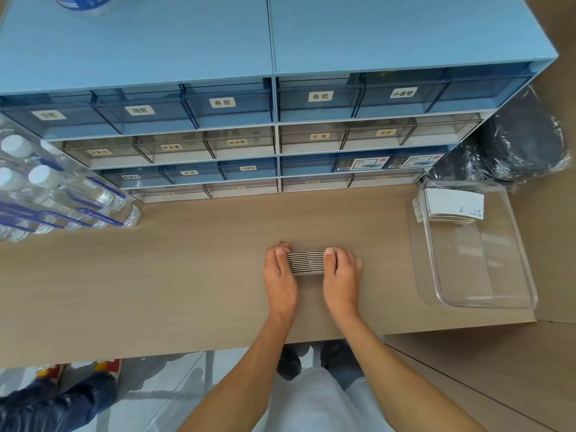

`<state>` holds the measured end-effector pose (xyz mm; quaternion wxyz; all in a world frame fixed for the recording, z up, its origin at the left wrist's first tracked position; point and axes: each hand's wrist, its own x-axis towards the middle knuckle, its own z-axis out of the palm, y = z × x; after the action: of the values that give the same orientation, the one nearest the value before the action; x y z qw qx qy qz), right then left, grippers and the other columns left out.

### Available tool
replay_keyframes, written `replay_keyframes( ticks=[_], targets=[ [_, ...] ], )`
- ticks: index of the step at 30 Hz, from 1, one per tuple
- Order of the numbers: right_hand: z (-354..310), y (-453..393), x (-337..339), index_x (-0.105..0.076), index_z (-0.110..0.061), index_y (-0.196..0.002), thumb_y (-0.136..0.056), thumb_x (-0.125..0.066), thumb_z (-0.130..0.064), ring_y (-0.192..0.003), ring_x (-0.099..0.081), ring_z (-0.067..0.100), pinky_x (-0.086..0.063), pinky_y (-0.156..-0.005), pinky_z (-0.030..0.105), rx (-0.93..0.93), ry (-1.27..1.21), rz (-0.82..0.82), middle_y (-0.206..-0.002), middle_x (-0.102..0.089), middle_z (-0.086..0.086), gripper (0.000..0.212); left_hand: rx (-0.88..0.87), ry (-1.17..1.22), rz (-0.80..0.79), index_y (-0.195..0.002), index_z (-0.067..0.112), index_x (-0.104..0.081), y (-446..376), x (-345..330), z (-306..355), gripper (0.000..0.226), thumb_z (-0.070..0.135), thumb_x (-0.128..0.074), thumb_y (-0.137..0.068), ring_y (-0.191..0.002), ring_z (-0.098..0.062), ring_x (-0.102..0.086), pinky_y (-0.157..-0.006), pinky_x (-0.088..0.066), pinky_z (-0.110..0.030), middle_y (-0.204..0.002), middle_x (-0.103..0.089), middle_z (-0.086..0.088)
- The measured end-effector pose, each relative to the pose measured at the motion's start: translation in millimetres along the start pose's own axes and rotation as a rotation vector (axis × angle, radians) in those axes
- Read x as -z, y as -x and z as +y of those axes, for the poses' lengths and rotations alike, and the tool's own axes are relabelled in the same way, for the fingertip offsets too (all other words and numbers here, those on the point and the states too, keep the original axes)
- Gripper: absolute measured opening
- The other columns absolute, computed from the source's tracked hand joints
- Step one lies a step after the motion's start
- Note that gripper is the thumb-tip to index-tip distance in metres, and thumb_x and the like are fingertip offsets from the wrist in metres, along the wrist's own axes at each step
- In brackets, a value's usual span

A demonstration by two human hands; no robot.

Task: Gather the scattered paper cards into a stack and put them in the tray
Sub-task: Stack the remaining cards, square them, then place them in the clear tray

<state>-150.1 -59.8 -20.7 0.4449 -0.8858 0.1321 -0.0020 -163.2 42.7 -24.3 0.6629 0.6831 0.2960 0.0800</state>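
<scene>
1. The counter [156, 275] is bare wood to the left of the hands and on to its near edge, which runs below the wrists. To the right it ends just past the tray [477, 294].
2. Along the far side stands a blue drawer cabinet [274, 98] with labelled drawers, closing off that edge. A pack of water bottles [62, 198] lies at the far left, and a black bag [523, 145] sits beyond the tray at the far right.
3. The clear plastic tray rests near the counter's right edge, well apart from the hands, with open counter between them. Its near half is bare. A pile of white cards [452, 207] leans at its far end.
4. The stack of cards [307, 262] stands on edge on the counter, a little right of centre, between the two hands.
5. The left hand [280, 275] presses the stack's left end and the right hand [341, 275] its right end. Both thumbs lie over the top edge, and the fingers [284, 244] curl round the far side, so both hands are closed on the stack.
6. The stack shows as a tight block of thin grey-white edges, roughly squared, its faces hidden.
</scene>
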Motion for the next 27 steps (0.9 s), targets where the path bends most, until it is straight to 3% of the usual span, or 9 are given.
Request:
replay_keyframes(
  ticks=[2,4,6,8,14,20,24,27],
  targets=[
    [-3,1,-2,-0.065,-0.007,-0.111,-0.101,-0.045,-0.019,-0.102,-0.054,0.018,-0.045,-0.095,0.036,-0.071,-0.143,-0.031,-0.109,-0.066,0.005,0.026,0.0,-0.013,-0.004,-0.098,0.01,-0.059,1,0,0,0.028,0.019,-0.033,-0.107,-0.092,0.013,-0.058,-0.082,-0.041,-0.004,-0.097,-0.063,0.004],
    [-6,2,-4,-0.063,-0.011,-0.118,-0.102,-0.043,-0.02,-0.106,-0.058,0.006,-0.045,-0.094,0.022,-0.138,-0.263,-0.05,-0.113,-0.066,-0.003,0.028,-0.001,-0.028,-0.01,-0.099,0.009,-0.059,2,1,0,0.03,0.02,-0.033,-0.108,-0.091,0.015,-0.057,-0.08,-0.04,-0.002,-0.095,-0.062,0.008],
    [-8,1,-7,-0.064,-0.016,-0.114,-0.102,-0.041,-0.019,-0.099,-0.058,-0.007,-0.042,-0.088,0.009,-0.145,-0.313,-0.039,-0.106,-0.066,-0.012,0.026,-0.007,-0.04,-0.01,-0.099,0.006,-0.058,2,1,1,0.031,0.02,-0.032,-0.108,-0.087,0.014,-0.057,-0.077,-0.04,-0.003,-0.093,-0.06,0.009],
    [-8,1,-10,-0.064,-0.016,-0.106,-0.102,-0.04,-0.019,-0.092,-0.057,-0.011,-0.04,-0.079,0.004,-0.146,-0.347,-0.01,-0.099,-0.066,-0.016,0.025,-0.007,-0.051,-0.006,-0.097,0.007,-0.058,2,2,2,0.031,0.021,-0.032,-0.108,-0.084,0.011,-0.057,-0.076,-0.041,-0.005,-0.091,-0.06,0.01],
    [-4,2,-19,-0.061,-0.014,-0.098,-0.103,-0.038,-0.023,-0.084,-0.056,-0.005,-0.044,-0.076,0.014,-0.149,-0.357,0.044,-0.09,-0.062,-0.014,0.025,-0.003,-0.046,0.01,-0.093,0.011,-0.06,3,3,0,0.029,0.021,-0.035,-0.107,-0.076,0.006,-0.055,-0.069,-0.041,-0.006,-0.085,-0.059,0.01],
    [-1,2,-22,-0.058,-0.013,-0.092,-0.102,-0.037,-0.024,-0.076,-0.053,-0.004,-0.042,-0.071,0.012,-0.132,-0.352,0.064,-0.083,-0.059,-0.013,0.026,0.028,-0.029,0.087,-0.082,0.013,-0.057,2,-4,-4,0.031,0.027,-0.04,-0.104,-0.063,0.002,-0.046,-0.059,-0.04,-0.011,-0.071,-0.051,0.013],
    [0,3,-22,-0.058,-0.013,-0.091,-0.101,-0.035,-0.027,-0.075,-0.053,-0.001,-0.043,-0.071,0.014,-0.12,-0.342,0.076,-0.083,-0.059,-0.012,0.028,0.015,-0.044,0.123,-0.081,0.025,-0.057,2,-7,-3,0.03,0.026,-0.037,-0.104,-0.066,0.004,-0.052,-0.061,-0.04,-0.007,-0.074,-0.056,0.014],
    [-1,3,-22,-0.058,-0.009,-0.093,-0.103,-0.036,-0.023,-0.078,-0.054,0.005,-0.044,-0.074,0.02,-0.125,-0.335,0.077,-0.085,-0.06,-0.008,0.028,0.004,-0.063,0.105,-0.085,0.021,-0.058,2,-6,-3,0.029,0.025,-0.036,-0.105,-0.068,0.007,-0.053,-0.063,-0.039,-0.006,-0.077,-0.057,0.012]
  ],
)
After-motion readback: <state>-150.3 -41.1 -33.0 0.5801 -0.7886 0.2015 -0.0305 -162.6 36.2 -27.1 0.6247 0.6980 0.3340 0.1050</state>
